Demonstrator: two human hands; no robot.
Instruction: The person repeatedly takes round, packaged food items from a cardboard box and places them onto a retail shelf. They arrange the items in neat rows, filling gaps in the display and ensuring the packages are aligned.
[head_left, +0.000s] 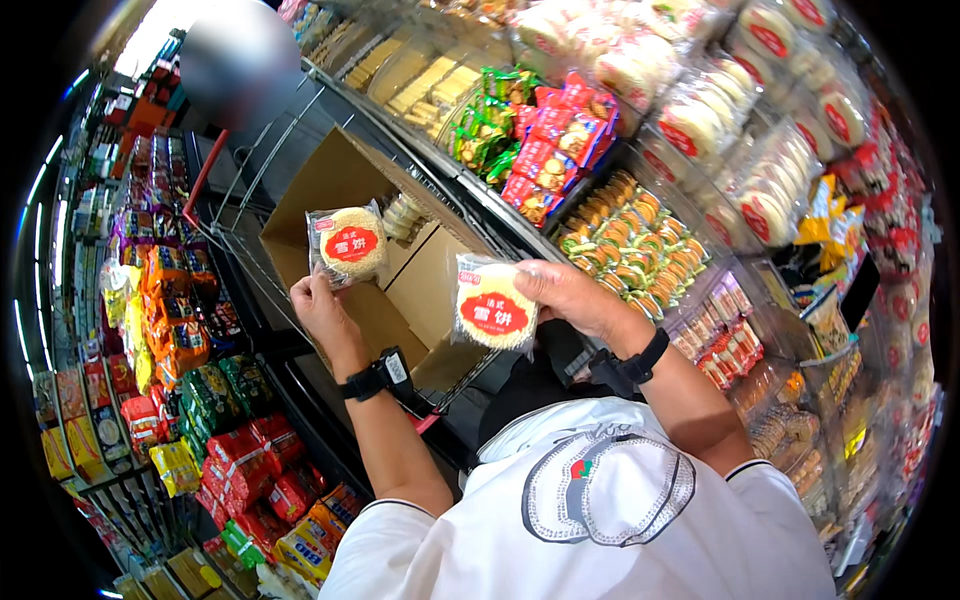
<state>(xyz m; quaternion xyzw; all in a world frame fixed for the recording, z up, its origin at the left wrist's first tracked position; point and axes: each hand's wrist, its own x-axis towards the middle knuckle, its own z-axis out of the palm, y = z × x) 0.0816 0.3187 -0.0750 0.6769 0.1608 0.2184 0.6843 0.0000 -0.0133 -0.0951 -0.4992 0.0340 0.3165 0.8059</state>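
My left hand pinches the lower edge of a clear pack of round pale crackers with a red label, above an open cardboard box. Right of it, my right hand grips a similar cracker pack by its right side, with the thumb on the front. The box stands in a wire shopping cart. Inside the box, against its far side, lie more cracker packs; part of the box floor shows bare cardboard flaps. Both wrists wear black straps.
Slanting along the right is a display of bins with green snack packs, red snack packs, sandwich biscuits and stacked cracker packs. Bagged snacks fill shelves at left. A blurred area is beyond the cart.
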